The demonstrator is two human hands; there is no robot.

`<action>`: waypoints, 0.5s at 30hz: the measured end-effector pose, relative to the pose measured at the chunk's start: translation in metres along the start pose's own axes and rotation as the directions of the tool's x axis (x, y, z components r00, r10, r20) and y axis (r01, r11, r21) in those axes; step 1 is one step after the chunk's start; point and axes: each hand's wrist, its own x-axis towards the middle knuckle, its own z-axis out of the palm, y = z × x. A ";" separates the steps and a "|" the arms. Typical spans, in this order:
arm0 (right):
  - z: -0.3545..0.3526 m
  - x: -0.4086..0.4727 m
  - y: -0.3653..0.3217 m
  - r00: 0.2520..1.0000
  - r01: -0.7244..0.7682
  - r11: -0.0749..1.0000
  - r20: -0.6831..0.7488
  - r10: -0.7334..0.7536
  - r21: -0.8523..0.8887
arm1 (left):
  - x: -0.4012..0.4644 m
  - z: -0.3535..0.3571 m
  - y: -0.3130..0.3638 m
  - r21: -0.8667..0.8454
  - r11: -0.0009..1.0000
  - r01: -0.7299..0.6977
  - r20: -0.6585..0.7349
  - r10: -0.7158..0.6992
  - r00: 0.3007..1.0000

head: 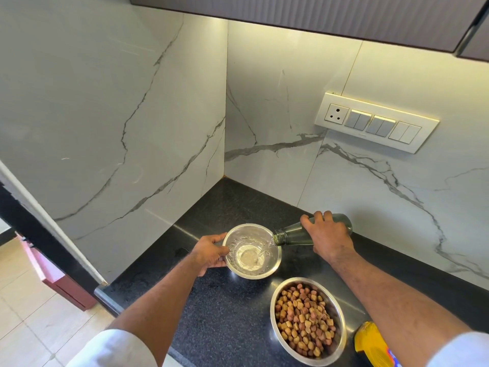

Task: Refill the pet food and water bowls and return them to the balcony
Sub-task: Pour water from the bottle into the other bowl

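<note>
**Water going into the second bowl, kibble bowl already full**

Nearest, at about five o'clock on the black counter (227, 308), stands one steel food bowl (308, 319) heaped with brown kibble, and just beside it at four o'clock the corner of one yellow packet (370, 345). Further in, toward the twelve o'clock of the food bowl and well apart from it, sits one smaller steel water bowl (252, 251). The left hand (210, 254) is curled around its nine o'clock rim, steadying it. The right hand (326, 234) is wrapped over the body of one dark green glass bottle (296, 235), tipped nearly flat with its mouth over the bowl's three o'clock edge; a thin stream is running in and the water lies shallow.

Both bowls look thin, stiff and light; filled, the water bowl will likely slop, so it wants a level, two-handed lift under the rim. The glass bottle is probably heavy, breakable and slick if wet.

Farthest, at one o'clock, one switch panel (375, 123) is on the marble wall.
</note>
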 end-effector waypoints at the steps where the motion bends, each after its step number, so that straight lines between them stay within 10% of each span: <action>1: 0.000 0.000 0.000 1.000 0.000 1.000 0.001 0.000 -0.001 | 0.000 0.000 0.000 0.000 1.000 -0.001 0.002 0.001 1.000; 15: 0.000 0.002 0.001 1.000 0.002 1.000 0.001 -0.002 -0.018 | 0.002 -0.002 0.000 0.000 1.000 -0.003 0.018 0.003 1.000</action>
